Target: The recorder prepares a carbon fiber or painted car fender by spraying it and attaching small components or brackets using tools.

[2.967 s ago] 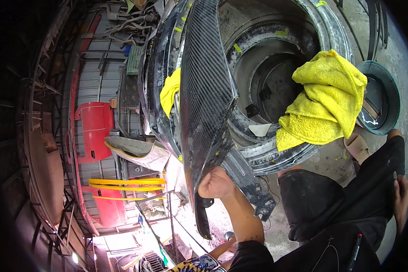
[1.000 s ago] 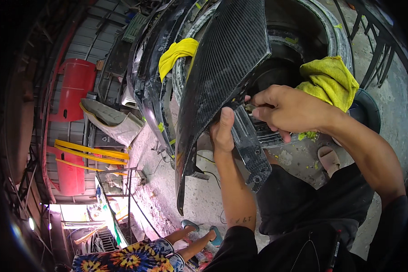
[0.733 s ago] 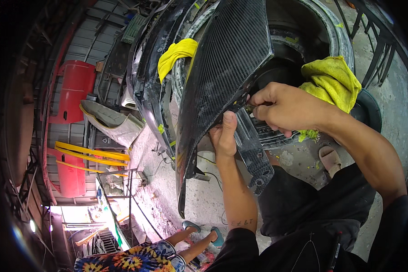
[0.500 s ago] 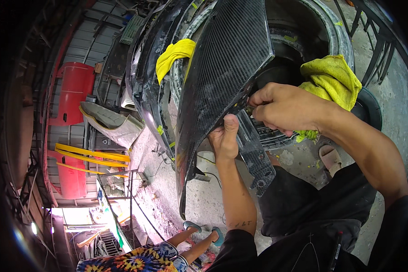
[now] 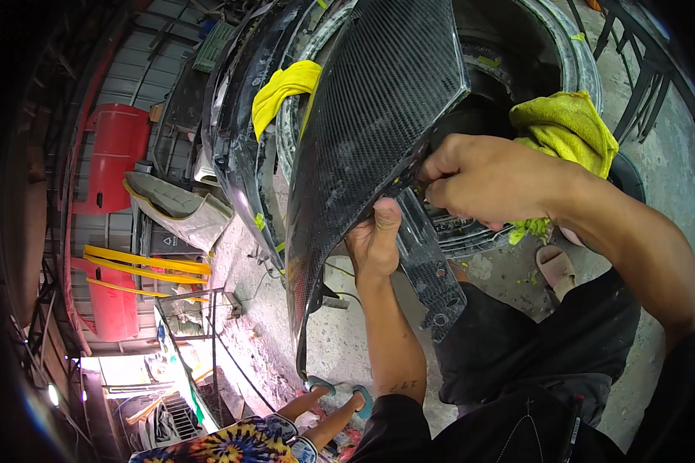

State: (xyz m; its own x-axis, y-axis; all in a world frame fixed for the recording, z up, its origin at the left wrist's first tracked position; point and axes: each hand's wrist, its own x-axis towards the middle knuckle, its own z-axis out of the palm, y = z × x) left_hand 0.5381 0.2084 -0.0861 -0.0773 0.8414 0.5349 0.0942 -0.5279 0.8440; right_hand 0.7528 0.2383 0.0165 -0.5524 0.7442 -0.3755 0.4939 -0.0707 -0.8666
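Note:
A large black carbon-fibre panel (image 5: 386,85) stands tilted in front of me, its woven surface facing up. My left hand (image 5: 377,243) is closed around the panel's lower edge, thumb on top and fingers hidden behind. At that same edge, just beyond the thumb, my right hand (image 5: 494,177) is closed with its fingertips pinched together. Whatever those fingertips grip is too small or hidden to make out. Below them a narrow carbon-fibre flange (image 5: 431,270) with holes hangs down toward my knee.
Behind the panel lie stacked tyres (image 5: 579,65). One yellow cloth (image 5: 564,127) drapes over them at right, another yellow cloth (image 5: 286,89) at left. Black body parts (image 5: 239,131) lean at left. A person's legs (image 5: 332,420) show at lower left. A dark basin (image 5: 624,177) sits at right.
The view has shifted a little, so the panel and background sit slightly farther left. My left hand keeps its hold, and my right hand stays pinched at the panel's edge.

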